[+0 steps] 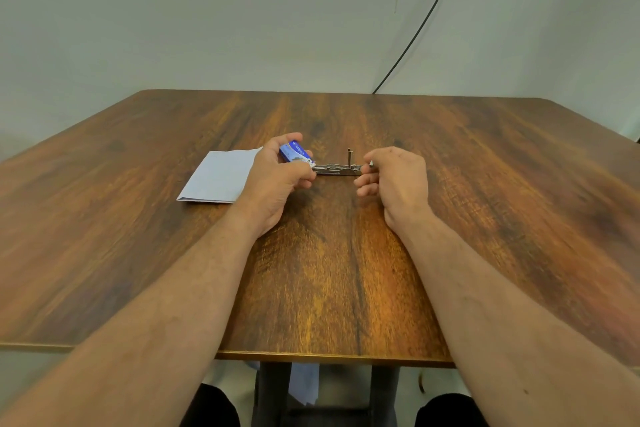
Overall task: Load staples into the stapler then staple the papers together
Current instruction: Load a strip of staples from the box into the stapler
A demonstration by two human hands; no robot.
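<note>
The folded papers (221,175) are lying flat on the wooden tabletop (332,270) at the left, their right edge passing under the left hand (278,180). The left hand is gripping a blue staple box (296,152) between thumb and curled fingers. Just right of it, the metal stapler (337,168) is lying opened out on the tabletop, one thin part standing upright. The right hand (394,177) is sitting at the stapler's right end, fingers curled; whether it is pinching anything cannot be determined.
</note>
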